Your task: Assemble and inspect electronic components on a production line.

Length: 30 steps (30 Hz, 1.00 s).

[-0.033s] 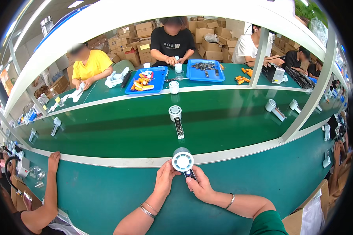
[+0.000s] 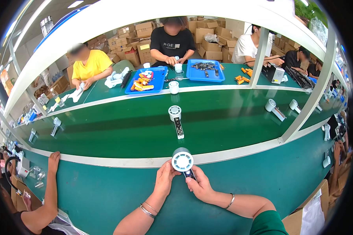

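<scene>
Close to the belt's near rail I hold up a pale blue-grey handheld fan (image 2: 182,161), its round slotted head toward me. My right hand (image 2: 202,186) is closed round its short handle, where a dark strip of inner parts shows. The fingers of my left hand (image 2: 164,179) are closed against the lower left side of the fan's head, the fingertips partly hidden behind it. Ahead on the green belt lies a similar fan (image 2: 177,121) with its handle's circuit strip uncovered. A white round fan head (image 2: 174,87) stands beyond it at the belt's far rail.
Several more fans lie along the green belt (image 2: 117,135), including one at right (image 2: 275,109). Across it are a blue tray of orange-wrapped parts (image 2: 161,82) and a blue tray of black parts (image 2: 192,76). A co-worker's arm (image 2: 51,192) rests at left. A metal post (image 2: 308,107) rises at right.
My hands and the fan have not moved. At the lower left, the co-worker's lower hand has shifted slightly.
</scene>
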Each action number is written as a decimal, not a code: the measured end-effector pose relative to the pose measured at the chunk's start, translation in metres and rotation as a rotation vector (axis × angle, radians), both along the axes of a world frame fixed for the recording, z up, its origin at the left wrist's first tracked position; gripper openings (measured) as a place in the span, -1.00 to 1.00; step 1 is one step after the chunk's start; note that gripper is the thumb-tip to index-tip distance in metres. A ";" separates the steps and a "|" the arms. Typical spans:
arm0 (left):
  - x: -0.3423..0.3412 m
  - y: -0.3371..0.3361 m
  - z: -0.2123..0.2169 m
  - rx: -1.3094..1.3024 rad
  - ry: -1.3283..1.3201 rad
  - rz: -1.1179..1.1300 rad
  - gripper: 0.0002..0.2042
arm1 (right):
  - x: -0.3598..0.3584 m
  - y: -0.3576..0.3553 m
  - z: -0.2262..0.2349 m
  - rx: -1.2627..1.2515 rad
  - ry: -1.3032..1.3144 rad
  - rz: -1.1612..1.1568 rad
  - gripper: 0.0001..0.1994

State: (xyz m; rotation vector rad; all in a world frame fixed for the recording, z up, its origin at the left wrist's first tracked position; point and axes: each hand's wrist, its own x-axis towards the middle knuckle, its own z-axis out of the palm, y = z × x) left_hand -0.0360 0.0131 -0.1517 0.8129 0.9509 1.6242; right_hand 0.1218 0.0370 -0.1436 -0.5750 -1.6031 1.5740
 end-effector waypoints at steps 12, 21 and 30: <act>-0.001 -0.001 0.002 0.001 -0.001 -0.015 -0.47 | 0.000 0.000 0.005 -0.070 -0.032 0.011 -0.58; -0.002 -0.001 0.000 0.002 -0.013 -0.019 -0.49 | -0.002 0.000 0.007 -0.111 -0.020 -0.005 -0.61; -0.001 -0.002 -0.002 -0.025 -0.015 -0.031 -0.53 | -0.001 -0.002 0.003 -0.110 -0.020 -0.039 -0.65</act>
